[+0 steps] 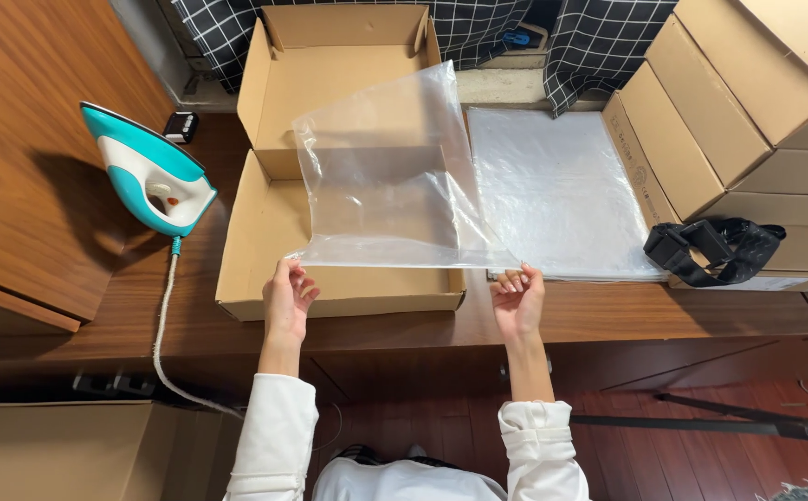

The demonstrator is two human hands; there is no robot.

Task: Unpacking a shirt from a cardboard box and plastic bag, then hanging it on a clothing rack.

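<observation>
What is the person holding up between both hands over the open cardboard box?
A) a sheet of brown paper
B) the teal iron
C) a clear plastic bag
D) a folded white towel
C: the left hand and right hand each pinch a bottom corner of a clear, see-through plastic bag, with the open brown cardboard box showing through it.

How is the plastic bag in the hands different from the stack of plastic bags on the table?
The held bag is single, lifted by the left hand and right hand over the open cardboard box, and wrinkled. The stack lies flat on the table, untouched. Both are clear plastic.
</observation>
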